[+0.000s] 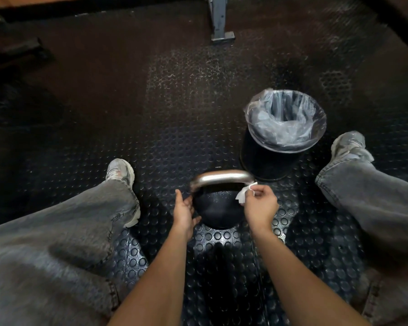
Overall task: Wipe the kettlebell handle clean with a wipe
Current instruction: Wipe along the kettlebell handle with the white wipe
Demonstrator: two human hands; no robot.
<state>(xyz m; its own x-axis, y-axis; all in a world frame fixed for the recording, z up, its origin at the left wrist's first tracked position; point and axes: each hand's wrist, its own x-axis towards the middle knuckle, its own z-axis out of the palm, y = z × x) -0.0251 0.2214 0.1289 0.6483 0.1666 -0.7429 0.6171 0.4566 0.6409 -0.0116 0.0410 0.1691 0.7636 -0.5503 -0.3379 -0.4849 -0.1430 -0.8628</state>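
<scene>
Black rubber floor (174, 114) with raised round studs carries everything here. A black kettlebell (218, 208) sits on it between the person's spread legs, its bare steel handle (222, 178) arching over the top, the far side of the ball. A small strip of pale marking shows on the floor or the bell just beyond the handle, too small and blurred to read; no brand or label can be made out anywhere.

The right hand (259, 205) is at the right end of the handle, where the steel bends down into the ball. Its fingers (257, 191) are pressed together, pinching a crumpled white wipe (244, 192), and the wipe touches the right shoulder of the handle and hangs against the ball below it. The left hand (185, 210) rests against the left side of the ball, just below the left end of the handle, fingers spread and held open, thumb under the curve near the floor, cupping rather than gripping.

Just beyond the kettlebell to the right stands a black bin (264, 161) lined with a clear plastic bag (285, 121), close to the handle's right end but apart from it. Grey jeans and pale trainers frame both sides. A grey metal post foot (222, 35) stands far off at the top.
</scene>
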